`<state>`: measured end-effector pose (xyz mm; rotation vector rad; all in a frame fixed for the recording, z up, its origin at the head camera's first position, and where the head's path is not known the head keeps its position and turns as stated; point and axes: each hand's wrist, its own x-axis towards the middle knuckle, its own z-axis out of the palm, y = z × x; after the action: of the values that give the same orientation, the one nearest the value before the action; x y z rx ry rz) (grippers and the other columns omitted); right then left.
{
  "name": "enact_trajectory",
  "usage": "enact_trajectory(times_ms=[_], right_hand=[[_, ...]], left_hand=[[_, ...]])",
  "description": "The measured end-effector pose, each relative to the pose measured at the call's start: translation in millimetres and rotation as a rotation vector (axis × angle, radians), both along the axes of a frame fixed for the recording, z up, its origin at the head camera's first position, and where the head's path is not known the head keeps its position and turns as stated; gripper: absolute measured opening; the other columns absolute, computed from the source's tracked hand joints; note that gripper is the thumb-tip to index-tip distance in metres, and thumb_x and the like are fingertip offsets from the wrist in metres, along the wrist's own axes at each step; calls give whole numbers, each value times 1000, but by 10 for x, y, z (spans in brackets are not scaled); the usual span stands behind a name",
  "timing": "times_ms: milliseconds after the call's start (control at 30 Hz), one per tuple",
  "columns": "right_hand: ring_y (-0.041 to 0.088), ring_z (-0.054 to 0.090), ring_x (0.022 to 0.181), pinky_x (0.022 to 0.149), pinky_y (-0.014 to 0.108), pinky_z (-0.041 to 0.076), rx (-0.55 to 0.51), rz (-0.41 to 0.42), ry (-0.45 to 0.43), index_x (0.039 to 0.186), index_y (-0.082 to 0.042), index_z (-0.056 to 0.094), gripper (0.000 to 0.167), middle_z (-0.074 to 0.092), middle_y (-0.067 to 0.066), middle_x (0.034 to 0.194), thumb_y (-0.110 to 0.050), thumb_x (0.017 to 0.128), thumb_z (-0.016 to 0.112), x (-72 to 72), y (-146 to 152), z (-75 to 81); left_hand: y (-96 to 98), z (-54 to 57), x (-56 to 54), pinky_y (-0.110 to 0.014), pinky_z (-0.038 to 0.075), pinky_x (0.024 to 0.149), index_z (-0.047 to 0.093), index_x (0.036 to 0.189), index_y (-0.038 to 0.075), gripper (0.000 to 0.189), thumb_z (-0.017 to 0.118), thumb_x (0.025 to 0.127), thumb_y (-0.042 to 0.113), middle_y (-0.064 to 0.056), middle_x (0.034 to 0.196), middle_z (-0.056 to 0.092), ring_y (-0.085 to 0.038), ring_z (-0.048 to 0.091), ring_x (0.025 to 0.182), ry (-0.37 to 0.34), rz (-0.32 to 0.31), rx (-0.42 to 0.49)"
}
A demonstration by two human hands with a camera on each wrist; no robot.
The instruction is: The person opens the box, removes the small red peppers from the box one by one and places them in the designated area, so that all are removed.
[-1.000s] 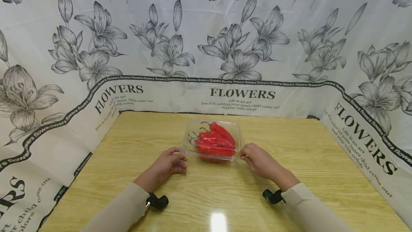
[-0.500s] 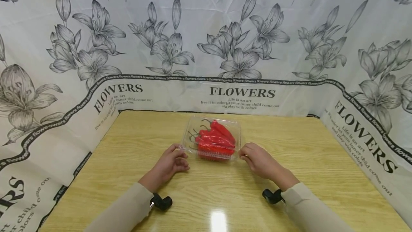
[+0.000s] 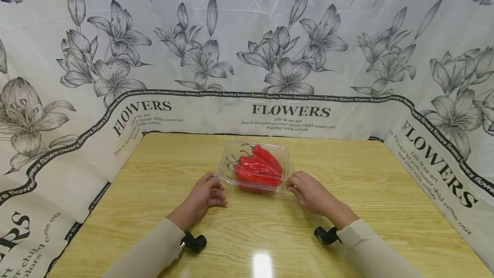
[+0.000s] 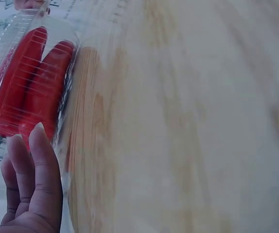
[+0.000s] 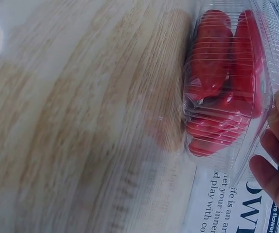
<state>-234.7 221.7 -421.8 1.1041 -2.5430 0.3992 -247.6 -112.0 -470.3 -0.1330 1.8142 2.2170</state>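
Observation:
A clear plastic clamshell box (image 3: 254, 166) stands on the table with several red peppers (image 3: 259, 168) inside, their dark stems toward the left. Its lid lies over the peppers; whether the rim is snapped together cannot be told. My left hand (image 3: 202, 196) pinches the rim at the near left corner, the other fingers loosely bent below it. At the near right corner my right hand (image 3: 310, 192) pinches the rim between thumb and finger. The right wrist view shows that hand's fingers (image 5: 270, 179) beside the ribbed wall. In the left wrist view, fingers (image 4: 44, 174) stand in front of the box's side.
The wooden table (image 3: 254, 231) extends on every side of the box. A white curtain (image 3: 216, 115) printed with flowers and lettering encloses the table at the back and sides. Dark wrist mounts (image 3: 193, 242) sit below both hands.
My left hand has shifted slightly up and right at the box corner, and the near left part of the rim sits slightly higher. The right hand has stayed in place.

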Motion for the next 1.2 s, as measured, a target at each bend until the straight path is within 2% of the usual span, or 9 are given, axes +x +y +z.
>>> enact_trajectory(times_ms=[167, 300, 567, 767, 933, 1200], right_hand=[[16, 58, 85, 77, 35, 51, -13, 13, 27, 89, -8, 65, 3, 63, 0, 88, -5, 89, 66, -17, -9, -6], [15, 57, 83, 75, 35, 51, -27, 16, 44, 88, -8, 64, 7, 62, -1, 87, -3, 86, 68, -27, -7, -7], [14, 56, 85, 76, 35, 51, -52, 1, -1, 88, -11, 63, 9, 61, -2, 88, -4, 86, 69, -24, 24, 11], [13, 55, 84, 76, 35, 50, -67, 7, -19, 89, -10, 62, 6, 60, -2, 88, -6, 89, 66, -31, 36, 3], [12, 54, 84, 76, 35, 50, -68, -4, -39, 89, -10, 62, 9, 60, -3, 88, -3, 87, 67, -26, 30, 12], [11, 54, 83, 75, 34, 50, -75, -2, -47, 89, -8, 62, 4, 59, -4, 88, -6, 90, 64, -23, 23, 23]], left_hand=[[8, -14, -28, -43, 58, 64, 46, 106, 6, 18, 39, 104, 22, -7, 86, 53, -19, 59, 63, 6, 14, -23], [10, -12, -19, -39, 58, 60, 46, 102, 1, 17, 40, 104, 17, -8, 84, 52, -17, 58, 59, 36, 24, -60], [0, 54, 2, -38, 58, 59, 51, 100, -3, 15, 46, 101, 11, -10, 83, 53, -17, 59, 59, 119, 33, -219], [-8, 88, 10, -37, 58, 60, 52, 100, -2, 16, 48, 102, 13, -16, 88, 56, -18, 60, 63, 146, 23, -321], [-7, 145, 36, -34, 58, 61, 54, 102, -2, 19, 48, 102, 17, -17, 91, 57, -19, 61, 66, 182, 12, -426], [-23, 159, 31, -32, 57, 60, 55, 102, -2, 20, 49, 102, 18, -17, 86, 60, -18, 62, 63, 240, -6, -515]])
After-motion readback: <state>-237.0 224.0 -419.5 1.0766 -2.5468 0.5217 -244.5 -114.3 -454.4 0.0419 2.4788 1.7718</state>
